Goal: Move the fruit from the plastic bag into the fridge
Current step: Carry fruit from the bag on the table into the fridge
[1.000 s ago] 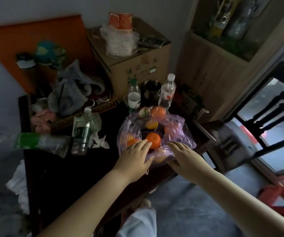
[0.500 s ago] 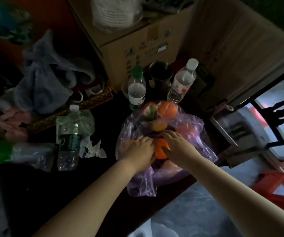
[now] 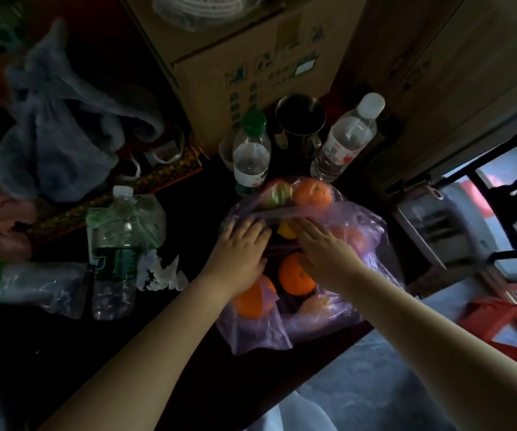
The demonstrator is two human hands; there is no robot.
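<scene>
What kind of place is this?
Probably a cluttered room in a home, not a lab: a dark table crowded with water bottles and a plastic bag of fruit, a cardboard box behind, and a wooden cabinet alongside.

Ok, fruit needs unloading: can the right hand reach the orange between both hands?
Probably yes: the orange lies uncovered in the open plastic bag, right beside the right hand, nothing between them.

A: What's the plastic bag (image 3: 366, 234) like?
B: Thin, translucent purple, crumpled, mouth open, sitting near the bench (image 3: 64, 353) front edge.
A: And the fruit?
B: All inside: one orange (image 3: 296, 275) mid-bag, a second orange (image 3: 252, 300) under film at near left, a third orange (image 3: 312, 192) at the far rim beside a green-red fruit (image 3: 277, 194), and a yellow fruit (image 3: 286, 230) between.
</scene>
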